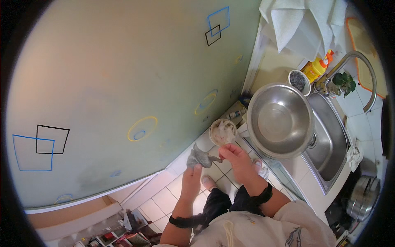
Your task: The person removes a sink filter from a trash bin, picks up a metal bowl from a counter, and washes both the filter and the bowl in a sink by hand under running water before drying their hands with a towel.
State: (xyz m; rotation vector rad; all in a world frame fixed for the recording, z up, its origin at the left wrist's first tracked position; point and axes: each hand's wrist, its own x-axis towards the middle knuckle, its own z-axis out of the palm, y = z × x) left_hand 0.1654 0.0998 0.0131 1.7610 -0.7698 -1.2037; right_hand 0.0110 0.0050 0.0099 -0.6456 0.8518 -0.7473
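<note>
A piece of grey ribbed knit fabric (199, 156) stretches between my two hands, above the tiled floor. My left hand (193, 176) grips its wider, bunched part from below. At its narrow end on the right, the fingertips of my right hand (235, 156) pinch a thin tip. The picture does not settle whether it is a glove or a sock. Just beyond my right hand stands a round white bin (210, 136) lined with a pale plastic bag (224, 129).
To the right, a steel basin (277, 123) overlaps a steel sink (328, 136) with a curved faucet (370, 71). Behind are a yellow bottle (314, 70) and a white cup (300, 82) holding a dark scouring pad. A pale patterned panel (101, 77) fills the left. Shelves with packages (123, 237) lie lower left.
</note>
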